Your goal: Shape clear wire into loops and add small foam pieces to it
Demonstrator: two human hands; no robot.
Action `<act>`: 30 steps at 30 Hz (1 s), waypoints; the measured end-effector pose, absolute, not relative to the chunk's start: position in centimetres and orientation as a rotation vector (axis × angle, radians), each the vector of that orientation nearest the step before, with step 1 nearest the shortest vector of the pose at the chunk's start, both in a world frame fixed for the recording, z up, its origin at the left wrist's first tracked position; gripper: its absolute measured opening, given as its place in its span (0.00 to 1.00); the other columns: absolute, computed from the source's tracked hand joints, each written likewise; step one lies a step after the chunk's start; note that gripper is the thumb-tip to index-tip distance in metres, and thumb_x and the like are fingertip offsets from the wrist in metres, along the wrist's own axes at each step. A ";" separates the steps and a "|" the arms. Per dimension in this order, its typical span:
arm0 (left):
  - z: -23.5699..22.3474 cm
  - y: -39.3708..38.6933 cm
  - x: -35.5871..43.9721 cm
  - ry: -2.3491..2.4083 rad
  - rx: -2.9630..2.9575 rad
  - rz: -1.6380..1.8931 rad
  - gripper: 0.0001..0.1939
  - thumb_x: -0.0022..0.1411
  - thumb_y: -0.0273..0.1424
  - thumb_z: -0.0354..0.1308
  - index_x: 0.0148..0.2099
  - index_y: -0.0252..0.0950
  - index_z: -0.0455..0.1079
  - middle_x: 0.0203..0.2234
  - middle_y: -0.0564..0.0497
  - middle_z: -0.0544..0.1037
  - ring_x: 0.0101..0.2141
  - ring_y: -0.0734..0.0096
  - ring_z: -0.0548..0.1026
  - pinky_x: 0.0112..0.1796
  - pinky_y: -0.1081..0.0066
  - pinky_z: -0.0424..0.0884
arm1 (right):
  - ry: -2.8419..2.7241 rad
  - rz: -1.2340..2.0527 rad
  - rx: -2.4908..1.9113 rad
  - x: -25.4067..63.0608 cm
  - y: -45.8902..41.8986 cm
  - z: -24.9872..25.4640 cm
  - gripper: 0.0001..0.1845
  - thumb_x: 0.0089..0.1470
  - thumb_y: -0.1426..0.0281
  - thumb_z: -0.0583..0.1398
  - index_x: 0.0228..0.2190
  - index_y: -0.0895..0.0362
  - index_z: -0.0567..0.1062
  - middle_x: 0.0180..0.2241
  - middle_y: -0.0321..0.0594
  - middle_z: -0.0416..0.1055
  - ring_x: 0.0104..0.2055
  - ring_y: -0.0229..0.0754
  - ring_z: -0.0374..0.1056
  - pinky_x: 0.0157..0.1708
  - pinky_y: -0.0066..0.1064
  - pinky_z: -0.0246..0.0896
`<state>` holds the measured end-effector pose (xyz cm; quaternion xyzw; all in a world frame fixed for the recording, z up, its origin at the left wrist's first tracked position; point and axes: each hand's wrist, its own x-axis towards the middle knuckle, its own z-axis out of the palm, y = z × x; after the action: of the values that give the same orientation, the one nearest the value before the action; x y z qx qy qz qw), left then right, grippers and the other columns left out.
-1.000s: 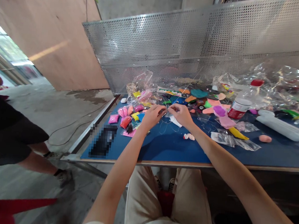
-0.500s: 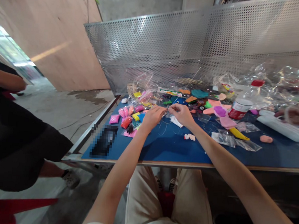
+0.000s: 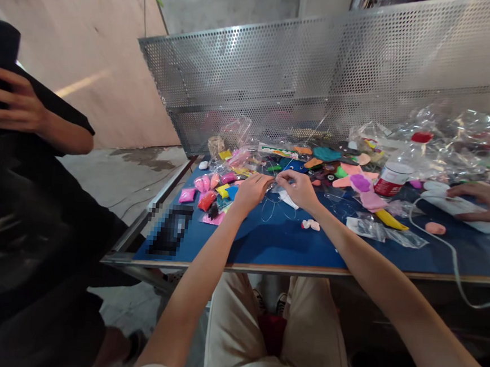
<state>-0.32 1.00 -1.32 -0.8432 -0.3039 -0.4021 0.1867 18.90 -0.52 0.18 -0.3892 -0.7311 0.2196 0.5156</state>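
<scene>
Thread [image 3: 273, 211]: fine loops on mat [image 3: 282, 248], just nearside of left hand [image 3: 253, 191] and right hand [image 3: 299, 188] | left: fingers bent together, tips hidden, hold can't be told | right: thumb and forefinger pinched, contents too small to see | co-worker's hand [image 3: 487, 202]: cut off

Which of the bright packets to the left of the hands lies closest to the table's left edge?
The pink packet directly left of the red packet; it sits farthest out, while the others lie nearer the left hand.
</scene>
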 end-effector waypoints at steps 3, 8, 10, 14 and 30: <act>-1.3 0.8 -0.3 -0.888 -2.397 -1.161 0.17 0.77 0.37 0.48 0.46 0.35 0.76 0.35 0.45 0.81 0.37 0.64 0.79 0.41 0.65 0.74 | -1.794 0.432 -0.902 18.9 -0.4 0.1 0.14 0.60 0.57 0.59 0.31 0.53 0.78 0.34 0.43 0.79 0.38 0.48 0.72 0.43 0.40 0.66; -1.2 0.8 -0.5 -0.975 -2.480 -1.204 0.16 0.76 0.37 0.50 0.45 0.36 0.78 0.35 0.45 0.82 0.36 0.65 0.79 0.39 0.67 0.73 | -1.899 0.200 -0.807 19.1 -0.3 -0.2 0.13 0.65 0.61 0.56 0.32 0.52 0.77 0.35 0.45 0.78 0.41 0.49 0.70 0.48 0.42 0.63; -1.3 0.9 -0.6 -0.999 -2.504 -1.214 0.15 0.75 0.37 0.52 0.45 0.36 0.78 0.35 0.46 0.83 0.36 0.66 0.79 0.40 0.68 0.73 | -1.931 0.174 -0.813 19.2 -0.2 -0.4 0.12 0.65 0.63 0.56 0.33 0.52 0.77 0.36 0.45 0.77 0.41 0.50 0.70 0.48 0.43 0.62; -1.6 1.1 -0.5 -1.002 -2.464 -1.198 0.13 0.74 0.37 0.55 0.45 0.36 0.78 0.36 0.46 0.83 0.37 0.65 0.80 0.40 0.67 0.74 | -1.941 0.177 -0.871 19.3 0.1 -0.6 0.10 0.63 0.66 0.57 0.33 0.53 0.77 0.34 0.44 0.77 0.39 0.49 0.69 0.47 0.42 0.61; -1.1 0.5 -0.5 -0.870 -2.433 -0.860 0.11 0.74 0.31 0.54 0.45 0.36 0.78 0.37 0.46 0.85 0.37 0.65 0.83 0.38 0.69 0.75 | -1.828 0.602 -0.991 19.4 0.9 -0.4 0.08 0.55 0.65 0.60 0.28 0.55 0.77 0.30 0.40 0.79 0.35 0.45 0.72 0.40 0.35 0.66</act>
<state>-0.48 0.53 -1.09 -0.8740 -0.3125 -0.3089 0.2077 19.45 0.94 -0.39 -0.4044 -0.7456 0.2457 0.4692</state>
